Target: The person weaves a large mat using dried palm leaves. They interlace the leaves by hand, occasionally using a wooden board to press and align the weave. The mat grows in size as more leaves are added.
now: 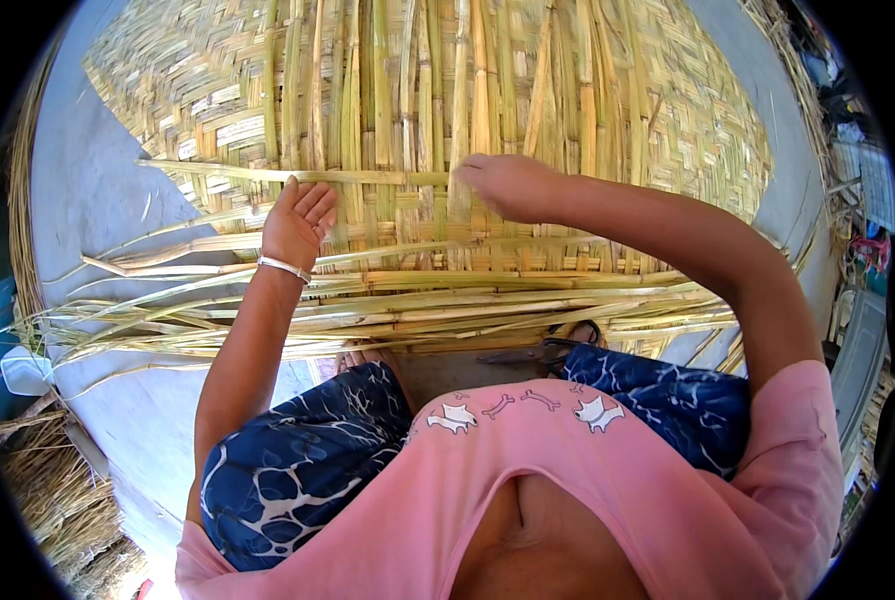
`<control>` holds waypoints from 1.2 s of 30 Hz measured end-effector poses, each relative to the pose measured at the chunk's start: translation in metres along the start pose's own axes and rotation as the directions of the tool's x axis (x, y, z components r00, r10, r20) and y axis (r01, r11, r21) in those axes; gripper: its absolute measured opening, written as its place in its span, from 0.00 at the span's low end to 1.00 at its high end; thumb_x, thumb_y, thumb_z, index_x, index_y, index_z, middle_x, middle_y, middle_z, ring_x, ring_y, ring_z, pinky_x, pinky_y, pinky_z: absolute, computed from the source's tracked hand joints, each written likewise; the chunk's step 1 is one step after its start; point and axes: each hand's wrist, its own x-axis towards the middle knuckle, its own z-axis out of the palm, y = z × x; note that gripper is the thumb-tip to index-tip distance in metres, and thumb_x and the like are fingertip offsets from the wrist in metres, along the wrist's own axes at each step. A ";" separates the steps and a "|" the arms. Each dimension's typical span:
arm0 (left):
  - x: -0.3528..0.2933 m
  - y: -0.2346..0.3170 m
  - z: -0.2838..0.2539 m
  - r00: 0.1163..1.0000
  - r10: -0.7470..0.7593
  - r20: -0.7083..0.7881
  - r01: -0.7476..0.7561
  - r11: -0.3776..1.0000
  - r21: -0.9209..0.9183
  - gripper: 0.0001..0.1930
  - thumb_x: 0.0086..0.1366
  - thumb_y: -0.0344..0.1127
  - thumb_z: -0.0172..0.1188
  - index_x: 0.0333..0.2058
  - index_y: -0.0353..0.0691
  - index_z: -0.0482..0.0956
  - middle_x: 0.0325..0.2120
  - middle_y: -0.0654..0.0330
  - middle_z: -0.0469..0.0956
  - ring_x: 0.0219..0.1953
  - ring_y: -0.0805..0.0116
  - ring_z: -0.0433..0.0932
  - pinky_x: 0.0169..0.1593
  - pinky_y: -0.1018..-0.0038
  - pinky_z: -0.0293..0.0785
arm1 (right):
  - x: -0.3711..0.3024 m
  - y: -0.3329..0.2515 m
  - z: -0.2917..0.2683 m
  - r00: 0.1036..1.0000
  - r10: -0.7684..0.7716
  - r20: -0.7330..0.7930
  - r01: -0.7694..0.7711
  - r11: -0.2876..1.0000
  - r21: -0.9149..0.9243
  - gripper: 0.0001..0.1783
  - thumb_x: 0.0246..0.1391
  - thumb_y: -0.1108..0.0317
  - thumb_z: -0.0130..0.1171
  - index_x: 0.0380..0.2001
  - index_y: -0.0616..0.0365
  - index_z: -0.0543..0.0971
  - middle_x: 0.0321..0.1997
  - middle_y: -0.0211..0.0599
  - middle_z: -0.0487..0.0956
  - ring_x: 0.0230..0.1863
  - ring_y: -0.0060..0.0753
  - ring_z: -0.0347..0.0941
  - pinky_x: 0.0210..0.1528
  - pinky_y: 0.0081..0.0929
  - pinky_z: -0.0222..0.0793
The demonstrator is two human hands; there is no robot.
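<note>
A partly woven mat (pixel 697 130) of split yellow-green cane spreads in front of me, with long loose strips running away from me across its middle. One crosswise cane strip (pixel 217 171) lies over them from the left. Palm up, my left hand (pixel 302 220) is open with fingers loosely bent, its thumb tip touching that strip's near edge. My right hand (pixel 512 188) is closed at the fingertips on an upright cane strip (pixel 461 90), near where the crosswise one ends. Motion blurs those fingertips, and the hand's back hides part of the grip.
A pile of loose cane strips (pixel 367 318) lies across the mat's near edge, before my feet. Dark scissors (pixel 527 354) rest by my right foot. A white plastic container (pixel 27 371) stands at left, above bundled dry stalks (pixel 62 500). More stalks and clutter line the right side.
</note>
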 end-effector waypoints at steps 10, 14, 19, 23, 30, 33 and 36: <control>0.014 0.000 -0.017 0.998 0.048 0.050 -0.038 0.981 -0.190 0.20 0.68 0.51 0.41 0.32 0.39 0.70 0.31 0.54 0.76 0.36 0.58 0.76 0.38 0.64 0.73 | 0.064 -0.042 -0.001 0.950 0.313 0.007 -0.299 0.898 0.322 0.10 0.51 0.64 0.54 0.34 0.58 0.74 0.44 0.43 0.72 0.44 0.45 0.71 0.44 0.41 0.68; 0.030 0.004 -0.006 0.994 0.038 0.102 -0.025 0.993 -0.119 0.15 0.67 0.45 0.43 0.30 0.39 0.69 0.28 0.54 0.76 0.31 0.60 0.76 0.36 0.66 0.73 | 0.065 -0.054 -0.001 0.939 0.321 -0.124 -0.290 0.931 0.220 0.10 0.50 0.62 0.55 0.31 0.57 0.73 0.37 0.43 0.75 0.37 0.46 0.74 0.38 0.42 0.69; 0.035 0.016 0.060 0.982 0.094 0.162 -0.143 0.934 0.326 0.11 0.64 0.32 0.48 0.41 0.32 0.70 0.30 0.55 0.76 0.37 0.64 0.77 0.37 0.72 0.76 | 0.060 -0.057 0.006 0.872 0.359 -0.332 -0.300 0.929 0.215 0.11 0.51 0.62 0.50 0.32 0.57 0.73 0.30 0.45 0.76 0.32 0.49 0.74 0.35 0.44 0.69; 0.057 0.018 0.088 0.953 0.083 0.292 -0.284 0.584 0.760 0.15 0.59 0.28 0.55 0.44 0.28 0.70 0.32 0.53 0.77 0.35 0.65 0.78 0.35 0.77 0.76 | 0.052 -0.061 -0.003 0.858 0.412 -0.307 -0.325 0.898 0.297 0.11 0.52 0.62 0.49 0.32 0.57 0.73 0.31 0.45 0.76 0.32 0.50 0.74 0.36 0.45 0.68; 0.075 0.013 0.120 0.914 0.233 0.333 -0.302 -0.159 0.940 0.37 0.47 0.54 0.69 0.44 0.26 0.70 0.39 0.41 0.75 0.43 0.51 0.75 0.45 0.64 0.72 | 0.048 -0.042 0.006 0.737 0.600 -0.309 -0.349 0.731 0.587 0.15 0.50 0.59 0.50 0.28 0.62 0.72 0.23 0.52 0.74 0.30 0.56 0.71 0.34 0.47 0.66; 0.099 0.020 0.121 0.971 -0.229 0.075 -0.046 0.128 0.991 0.37 0.46 0.52 0.69 0.51 0.38 0.69 0.38 0.46 0.77 0.39 0.56 0.77 0.45 0.61 0.72 | 0.051 -0.031 0.018 0.722 0.599 -0.346 -0.289 0.716 0.635 0.18 0.49 0.55 0.52 0.26 0.63 0.72 0.24 0.55 0.74 0.29 0.58 0.71 0.31 0.46 0.65; 0.089 0.021 0.110 0.977 -0.203 0.068 -0.007 0.288 0.958 0.27 0.44 0.51 0.70 0.38 0.39 0.76 0.31 0.52 0.78 0.29 0.58 0.77 0.35 0.64 0.74 | 0.052 -0.042 0.008 0.766 0.579 -0.279 -0.225 0.649 0.727 0.17 0.49 0.57 0.53 0.34 0.62 0.75 0.22 0.52 0.75 0.25 0.49 0.73 0.29 0.43 0.65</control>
